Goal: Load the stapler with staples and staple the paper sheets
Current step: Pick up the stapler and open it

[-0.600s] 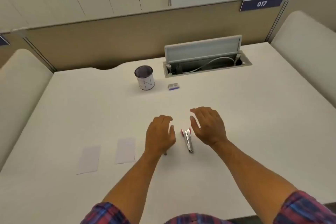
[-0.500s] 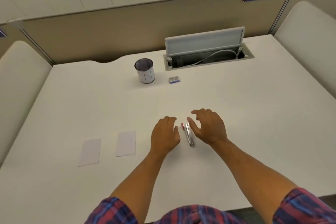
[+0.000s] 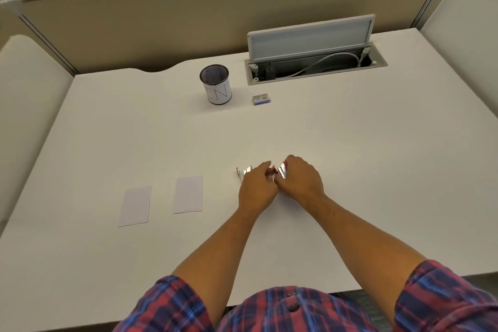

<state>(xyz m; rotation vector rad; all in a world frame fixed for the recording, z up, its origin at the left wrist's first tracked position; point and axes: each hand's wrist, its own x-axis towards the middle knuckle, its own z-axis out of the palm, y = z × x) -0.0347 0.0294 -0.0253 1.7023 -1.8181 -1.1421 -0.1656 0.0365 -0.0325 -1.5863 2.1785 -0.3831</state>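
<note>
The small silver-and-red metal stapler sits near the middle of the white desk, caught between the two hands, and only its shiny top and a bit of red show between the fingers. The right hand curls over it from the right, fingers bent round the body, so it grips the stapler. The left hand comes in from the other side with its fingers curled toward the red end; it seems to pinch that end, though the fingertips hide the contact. Just left of the left hand lies a thin silver metal piece flat on the desk, partly covered by the knuckles; I cannot tell what it is. Two small white paper sheets lie flat side by side further left, apart from each other and from the hands. Toward the back stands a round mesh pen cup with a white band, upright, and nothing shows inside it. Just to its right lies a small blue-and-grey staple box, closed as far as I can see. Behind that, the grey cable hatch set into the desk has its lid propped up, with a pale cable and a dark plug lying in the trough. Both forearms reach forward bare from plaid red-and-blue sleeves, wrists angled inward so the hands meet.
</note>
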